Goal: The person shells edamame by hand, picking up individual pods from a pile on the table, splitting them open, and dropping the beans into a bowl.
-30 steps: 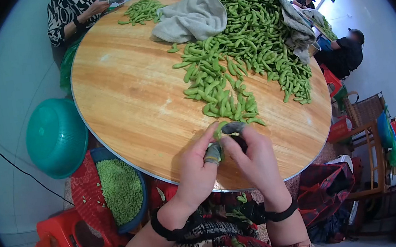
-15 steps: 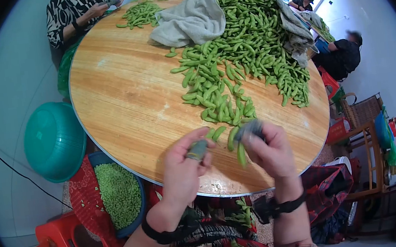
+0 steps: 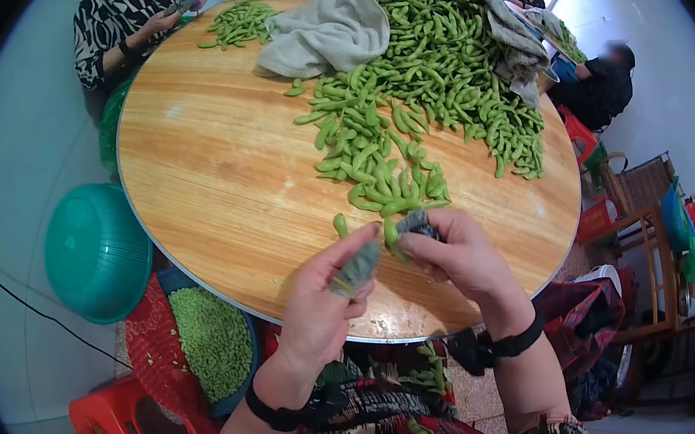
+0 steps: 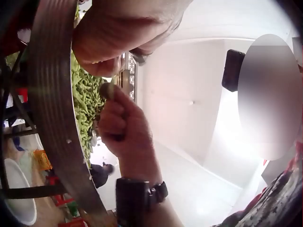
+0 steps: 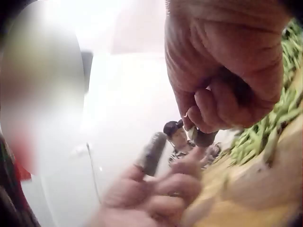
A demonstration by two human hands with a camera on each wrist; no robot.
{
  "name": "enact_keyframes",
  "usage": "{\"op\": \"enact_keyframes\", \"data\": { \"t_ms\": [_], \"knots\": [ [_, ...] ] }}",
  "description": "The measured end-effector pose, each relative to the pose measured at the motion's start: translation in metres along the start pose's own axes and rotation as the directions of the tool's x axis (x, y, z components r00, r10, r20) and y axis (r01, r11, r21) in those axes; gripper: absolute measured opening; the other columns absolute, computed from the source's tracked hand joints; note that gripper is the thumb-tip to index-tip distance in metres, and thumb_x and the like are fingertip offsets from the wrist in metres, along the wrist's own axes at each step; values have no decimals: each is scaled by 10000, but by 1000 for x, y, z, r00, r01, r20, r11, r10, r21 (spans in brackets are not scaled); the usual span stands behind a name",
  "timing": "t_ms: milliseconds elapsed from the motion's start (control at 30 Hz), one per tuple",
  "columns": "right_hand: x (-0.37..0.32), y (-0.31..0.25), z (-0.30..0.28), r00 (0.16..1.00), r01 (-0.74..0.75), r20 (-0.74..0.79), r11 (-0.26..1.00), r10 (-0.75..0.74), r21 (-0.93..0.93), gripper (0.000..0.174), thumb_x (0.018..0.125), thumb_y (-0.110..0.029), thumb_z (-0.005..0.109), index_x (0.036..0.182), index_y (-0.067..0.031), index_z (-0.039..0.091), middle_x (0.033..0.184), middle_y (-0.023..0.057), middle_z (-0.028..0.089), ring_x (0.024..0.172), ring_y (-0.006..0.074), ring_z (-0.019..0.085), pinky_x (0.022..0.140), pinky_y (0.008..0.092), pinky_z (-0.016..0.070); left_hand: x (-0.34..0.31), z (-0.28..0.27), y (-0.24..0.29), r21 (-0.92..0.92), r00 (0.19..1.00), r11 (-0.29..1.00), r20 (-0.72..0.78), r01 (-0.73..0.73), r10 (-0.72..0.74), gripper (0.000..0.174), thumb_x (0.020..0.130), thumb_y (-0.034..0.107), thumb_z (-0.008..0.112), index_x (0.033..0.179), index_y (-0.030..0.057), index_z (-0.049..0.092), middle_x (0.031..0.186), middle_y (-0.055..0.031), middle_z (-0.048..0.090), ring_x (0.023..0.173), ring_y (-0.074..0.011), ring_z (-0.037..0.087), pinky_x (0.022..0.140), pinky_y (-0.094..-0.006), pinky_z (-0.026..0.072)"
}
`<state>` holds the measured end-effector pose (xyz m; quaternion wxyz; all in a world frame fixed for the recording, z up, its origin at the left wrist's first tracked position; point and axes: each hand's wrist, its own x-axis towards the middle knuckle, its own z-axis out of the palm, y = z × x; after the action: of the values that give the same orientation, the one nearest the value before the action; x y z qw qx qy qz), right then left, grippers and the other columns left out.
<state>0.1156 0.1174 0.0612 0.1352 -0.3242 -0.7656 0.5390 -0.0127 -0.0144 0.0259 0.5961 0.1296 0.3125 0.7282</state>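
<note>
In the head view my right hand (image 3: pixel 462 257) pinches a green edamame pod (image 3: pixel 390 231) between thumb and forefinger, above the near part of the round wooden table. Dark grey wrapping (image 3: pixel 415 226) covers a digit of this hand. My left hand (image 3: pixel 311 307) is just left of the pod, its forefinger reaching close to it. Its thumb, in a grey-green cover (image 3: pixel 359 269), stands apart from the forefinger, also in the right wrist view, where the thumb cover (image 5: pixel 154 152) shows plainly. Another pod (image 3: pixel 340 225) lies just beyond the left forefinger.
A big pile of edamame pods (image 3: pixel 441 60) spreads from under a grey cloth (image 3: pixel 326 31) on the table (image 3: pixel 202 148). Shelled beans fill a blue tub (image 3: pixel 253 348) at the lower left, near a teal basin (image 3: pixel 99 254) and a red stool (image 3: pixel 123 427). Other people sit around.
My hands were together at one pod, moved apart with the right holding pods, and have come close again. The right hand now holds a pod upright beside the left forefinger.
</note>
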Motion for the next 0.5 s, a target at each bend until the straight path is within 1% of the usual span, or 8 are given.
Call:
{"op": "enact_keyframes", "data": {
  "t_ms": [33, 67, 100, 167, 200, 333, 433, 500],
  "knots": [
    [-10, -9, 0, 956, -278, 202, 866, 210, 416, 165, 844, -169, 597, 913, -19, 595, 566, 3, 499, 446, 78, 438, 415, 203, 326, 1, 0, -2, 2, 1000, 1000, 0, 4, -4, 224, 874, 45, 517, 1087, -13, 558, 808, -29, 531, 572, -48, 400, 466, -154, 284],
    [-19, -16, 7, 934, -356, 267, 703, 239, 615, 165, 880, -155, 562, 959, -11, 579, 615, -45, 472, 478, -4, 361, 418, 146, 252, 2, -2, -5, -59, 996, 996, 52, 69, -66, 259, 870, 39, 522, 1125, -3, 546, 853, -37, 549, 583, -45, 411, 468, -153, 283],
    [-24, -14, 10, 934, -356, 266, 700, 240, 619, 165, 880, -155, 562, 959, -11, 579, 615, -45, 472, 478, -4, 361, 418, 146, 252, 2, -3, -8, -116, 987, 984, 107, 136, -124, 297, 867, 33, 526, 1163, 6, 533, 897, -46, 567, 594, -43, 421, 470, -152, 282],
    [-32, -10, 13, 935, -346, 300, 669, 189, 658, 141, 893, -147, 543, 954, -21, 561, 614, -33, 466, 468, 19, 358, 419, 159, 264, 1, -2, -14, -135, 991, 985, 92, 107, -95, 280, 860, 35, 539, 1139, 12, 541, 913, -51, 581, 598, -38, 434, 467, -152, 280],
    [-35, -6, 14, 940, -324, 285, 754, 188, 571, 158, 919, -189, 508, 894, -38, 542, 628, -37, 463, 496, 25, 365, 436, 164, 272, 1, -3, -16, -156, 995, 985, 76, 75, -63, 263, 853, 37, 551, 1116, 18, 549, 930, -57, 594, 602, -33, 446, 464, -152, 278],
    [-53, -14, 19, 964, -239, 216, 866, 157, 439, 226, 956, -243, 430, 866, -50, 508, 662, -41, 471, 552, 27, 383, 477, 177, 297, 6, -10, -17, -178, 988, 984, 153, 1, 27, 208, 809, -19, 581, 1013, 21, 575, 905, -49, 616, 655, -27, 494, 479, -148, 313],
    [-57, -10, 18, 958, -247, 249, 853, 143, 459, 231, 957, -227, 428, 840, -48, 515, 658, -43, 477, 542, 27, 381, 480, 179, 301, 4, -6, -16, -44, 998, 998, 41, -48, 49, 144, 789, -5, 618, 926, 12, 578, 839, -28, 608, 651, -38, 513, 524, -163, 369],
    [-56, -1, 20, 963, -226, 238, 858, 126, 461, 238, 958, -218, 424, 821, -46, 517, 655, -41, 480, 534, 28, 380, 476, 181, 299, 5, -1, -22, 171, 985, 973, -55, -153, 164, 189, 789, -10, 612, 967, 34, 570, 826, -33, 595, 619, -38, 505, 455, -154, 309]
  ]
}}
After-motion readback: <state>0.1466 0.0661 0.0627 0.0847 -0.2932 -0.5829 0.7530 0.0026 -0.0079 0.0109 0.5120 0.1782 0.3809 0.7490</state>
